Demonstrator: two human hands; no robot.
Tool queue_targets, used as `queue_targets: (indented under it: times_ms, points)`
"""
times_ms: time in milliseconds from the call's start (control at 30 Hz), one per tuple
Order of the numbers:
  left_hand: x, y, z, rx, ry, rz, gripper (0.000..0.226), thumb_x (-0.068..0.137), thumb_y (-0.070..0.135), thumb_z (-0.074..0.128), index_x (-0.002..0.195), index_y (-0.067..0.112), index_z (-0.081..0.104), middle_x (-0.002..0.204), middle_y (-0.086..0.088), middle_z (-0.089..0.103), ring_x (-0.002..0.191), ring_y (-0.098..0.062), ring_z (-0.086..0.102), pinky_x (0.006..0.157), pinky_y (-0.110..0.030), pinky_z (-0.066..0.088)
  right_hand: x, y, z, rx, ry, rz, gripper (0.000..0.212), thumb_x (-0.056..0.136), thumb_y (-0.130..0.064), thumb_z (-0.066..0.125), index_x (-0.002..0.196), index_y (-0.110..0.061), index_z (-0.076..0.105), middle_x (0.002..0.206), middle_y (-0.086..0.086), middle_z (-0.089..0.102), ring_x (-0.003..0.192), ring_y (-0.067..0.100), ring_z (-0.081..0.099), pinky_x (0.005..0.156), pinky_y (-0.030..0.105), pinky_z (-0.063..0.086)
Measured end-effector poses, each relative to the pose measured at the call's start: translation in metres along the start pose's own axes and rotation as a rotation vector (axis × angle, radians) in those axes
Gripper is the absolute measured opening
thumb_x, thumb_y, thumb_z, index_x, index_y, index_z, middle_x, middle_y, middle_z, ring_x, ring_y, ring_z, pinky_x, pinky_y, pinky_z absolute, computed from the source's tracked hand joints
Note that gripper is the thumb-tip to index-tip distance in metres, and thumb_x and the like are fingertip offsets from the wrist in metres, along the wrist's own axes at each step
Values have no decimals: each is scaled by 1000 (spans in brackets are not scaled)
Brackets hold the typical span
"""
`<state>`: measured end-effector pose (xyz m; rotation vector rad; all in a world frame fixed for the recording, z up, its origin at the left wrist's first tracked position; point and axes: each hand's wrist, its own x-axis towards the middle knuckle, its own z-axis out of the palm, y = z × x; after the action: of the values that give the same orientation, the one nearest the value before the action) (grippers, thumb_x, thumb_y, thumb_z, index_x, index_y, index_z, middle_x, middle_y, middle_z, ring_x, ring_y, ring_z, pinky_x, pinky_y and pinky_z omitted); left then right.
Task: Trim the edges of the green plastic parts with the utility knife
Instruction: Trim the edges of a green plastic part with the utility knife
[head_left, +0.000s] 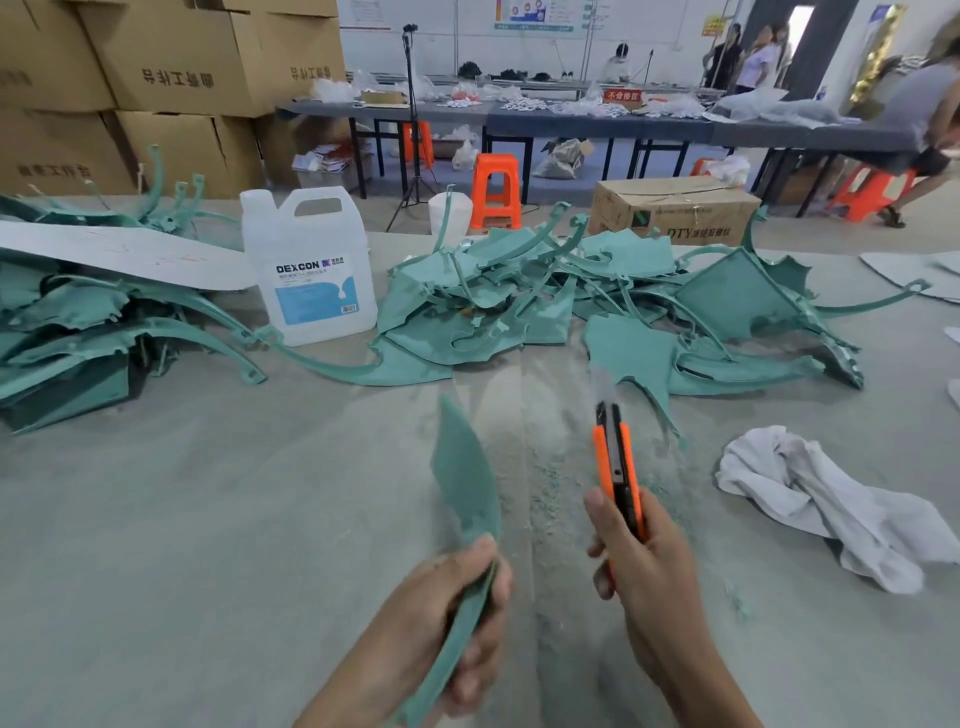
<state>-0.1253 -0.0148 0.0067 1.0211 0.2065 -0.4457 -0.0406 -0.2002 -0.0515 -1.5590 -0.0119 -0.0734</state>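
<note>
Head view: left hand (457, 618) fingers curled round a curved green plastic part (467, 478), blade-like end raised above the table (208, 519). Right hand (644, 577) grips an orange utility knife (615, 457), blade extended, apart from the part
</note>
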Motion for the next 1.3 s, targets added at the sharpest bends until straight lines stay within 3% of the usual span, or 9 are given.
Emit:
queue_targets:
  times_ms: [200,400,567,700,767,867,967,1033,1300]
  points:
    - [-21,6,8,100,-447,-198,35,94,41,46,66,20,49,45,6,33,38,-6,27,38,-23,21,5,-37,4,112,-160,-26,69,62,-68,84,106,-18,67,74,0,54,62,22,46,39,26,35]
    - [-19,18,-18,-256,-712,-157,39,99,39,39,70,23,60,46,8,35,39,-10,23,38,-28,12,13,-54,-23,111,-441,110,29,73,-40,80,91,-18,77,68,14,53,51,12,46,38,19,31]
    - [1,18,-16,-476,56,142,61,95,54,42,84,3,76,63,-11,64,50,-24,60,47,-30,50,9,-44,-27,27,-288,80,30,84,1,74,70,-25,68,68,25,51,45,20,39,38,26,32]
    - [11,-21,12,484,456,509,54,65,66,60,110,40,74,113,20,70,97,0,65,82,-12,48,-6,-32,-9,43,-73,71,26,83,-5,77,69,-15,58,53,4,42,40,18,37,37,25,33]
    - [16,-42,22,962,381,461,98,60,78,59,149,54,26,151,48,10,138,17,22,112,-8,23,-15,-33,-2,30,-43,47,26,77,-18,80,71,-12,55,53,4,41,41,17,39,37,25,34]
    - [28,-61,32,1239,492,345,133,59,96,42,133,36,-51,138,27,-52,144,2,-22,122,-30,6,-27,-45,5,-45,-38,-1,31,70,-36,77,70,-17,53,52,2,45,41,15,42,39,24,36]
    - [23,-63,37,1169,570,568,97,84,66,47,158,37,-7,165,13,20,145,-5,35,113,-27,37,-36,-57,8,-12,-76,-9,29,72,-42,74,71,-20,55,58,8,61,40,17,45,38,24,36]
    - [18,-55,29,1045,609,659,70,87,34,62,142,65,34,128,25,64,113,0,63,94,-23,52,-40,-63,5,-51,-126,-25,36,71,-48,76,76,-18,57,66,19,62,41,18,48,38,25,38]
    - [22,-10,-26,1116,616,514,61,96,22,62,124,72,43,118,40,58,116,6,55,81,2,37,-37,-58,-22,-599,-153,-171,49,81,-83,41,85,-36,57,69,-2,62,55,9,54,54,26,42]
